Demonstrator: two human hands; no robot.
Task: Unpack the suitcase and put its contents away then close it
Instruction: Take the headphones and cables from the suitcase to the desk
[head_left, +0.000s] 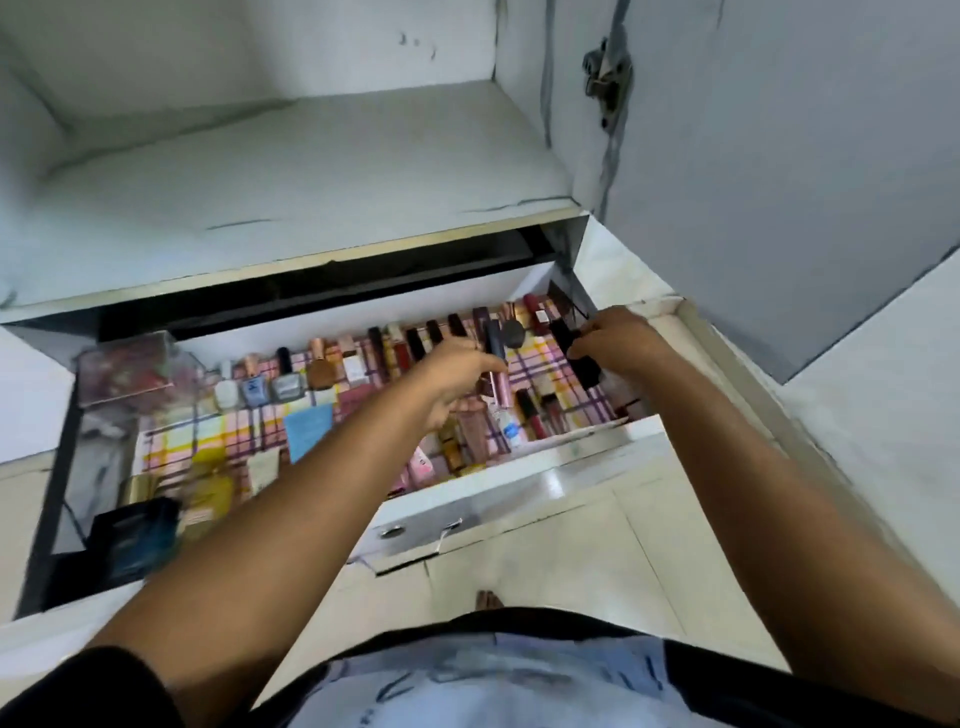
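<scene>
A white drawer (467, 512) stands pulled out below a cupboard shelf, lined with checked paper and packed with lipsticks, nail polish bottles and small tubes. My left hand (451, 378) reaches into its middle and grips a slim pink tube (500, 385) among the cosmetics. My right hand (613, 340) is at the drawer's far right corner, fingers curled round a black rectangular case (579, 358) that stands tilted. The suitcase is out of view.
A clear plastic box (130, 366) sits at the drawer's left, with a dark blue box (136, 535) and gold items in front. Above is a white shelf (291, 171). An open cupboard door (779, 182) hangs at the right. Pale tiled floor lies below.
</scene>
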